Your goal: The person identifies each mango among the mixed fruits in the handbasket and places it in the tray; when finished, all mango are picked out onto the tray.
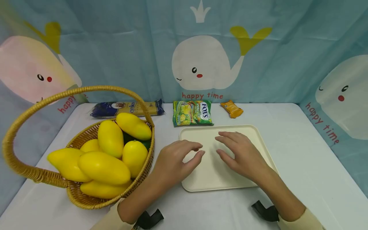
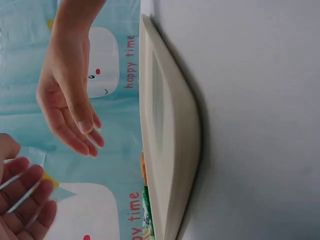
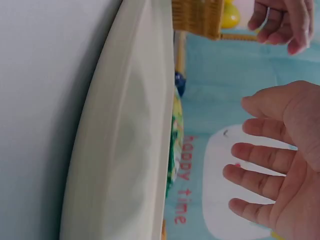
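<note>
"happy time" on curtain (image 1: 161,64) — "fox's" packet (image 1: 192,113)

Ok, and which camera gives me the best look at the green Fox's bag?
The head view: the green Fox's bag lies there unobstructed, its printed front readable. Both wrist views catch only a sliver of it, past the edge of the tray.

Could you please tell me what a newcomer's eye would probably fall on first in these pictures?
Probably the woven basket heaped with bright yellow fruit, at the left of the table. Next, perhaps, the left hand and right hand, both empty above the pale tray, and the big cartoon whale on the blue curtain behind.
</note>
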### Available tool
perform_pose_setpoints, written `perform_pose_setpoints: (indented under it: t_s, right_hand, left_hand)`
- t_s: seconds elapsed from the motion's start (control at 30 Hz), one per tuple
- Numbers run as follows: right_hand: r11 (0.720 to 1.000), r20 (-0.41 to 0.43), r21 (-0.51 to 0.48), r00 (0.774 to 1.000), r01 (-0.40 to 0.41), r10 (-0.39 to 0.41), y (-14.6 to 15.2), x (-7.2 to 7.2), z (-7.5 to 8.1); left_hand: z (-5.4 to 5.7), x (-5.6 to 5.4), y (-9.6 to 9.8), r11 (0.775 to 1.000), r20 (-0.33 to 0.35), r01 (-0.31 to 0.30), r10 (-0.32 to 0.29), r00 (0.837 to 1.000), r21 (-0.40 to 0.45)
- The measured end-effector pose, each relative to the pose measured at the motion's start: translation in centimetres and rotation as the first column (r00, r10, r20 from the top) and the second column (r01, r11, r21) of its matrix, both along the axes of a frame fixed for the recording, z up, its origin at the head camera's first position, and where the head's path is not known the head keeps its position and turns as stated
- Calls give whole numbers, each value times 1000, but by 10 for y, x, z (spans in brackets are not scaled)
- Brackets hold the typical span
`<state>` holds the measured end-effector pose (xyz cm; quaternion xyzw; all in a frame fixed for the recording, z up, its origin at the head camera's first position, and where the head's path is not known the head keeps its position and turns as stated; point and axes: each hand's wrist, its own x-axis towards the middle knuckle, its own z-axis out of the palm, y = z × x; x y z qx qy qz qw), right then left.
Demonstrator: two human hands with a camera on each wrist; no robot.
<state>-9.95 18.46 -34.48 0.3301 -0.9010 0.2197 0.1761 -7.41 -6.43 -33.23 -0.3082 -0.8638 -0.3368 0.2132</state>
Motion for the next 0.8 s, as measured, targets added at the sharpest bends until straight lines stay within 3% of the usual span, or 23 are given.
perform_pose_setpoints:
  t_s: [0.3,0.47,0.6,0.7,0.77,0.8]
  right_hand:
    - [997,42,-40,997,-64,66,-32,5,3]
    - [988,34,-76,990,-135,138,-57,8,4]
    - [976,17,-98,980,-196,198,-78,9,6]
    - [966,9,-103,971,-238,240,-94,10,11]
    - [959,14,-104,964,-262,265,-105,12,15]
    - [955,21,-107,960,-277,281,-111,13,17]
  left_hand:
    - [-3,31,-17,989,-106,108,-97,990,99]
    - [-3,46,-28,970,-196,165,-130,972,176]
    - [-2,54,-39,935,-321,266,-184,929,235]
    - [1,56,-49,895,-444,353,-208,871,272]
    - [3,56,-56,873,-516,387,-194,834,296]
    - [5,58,-61,867,-540,388,-174,823,312]
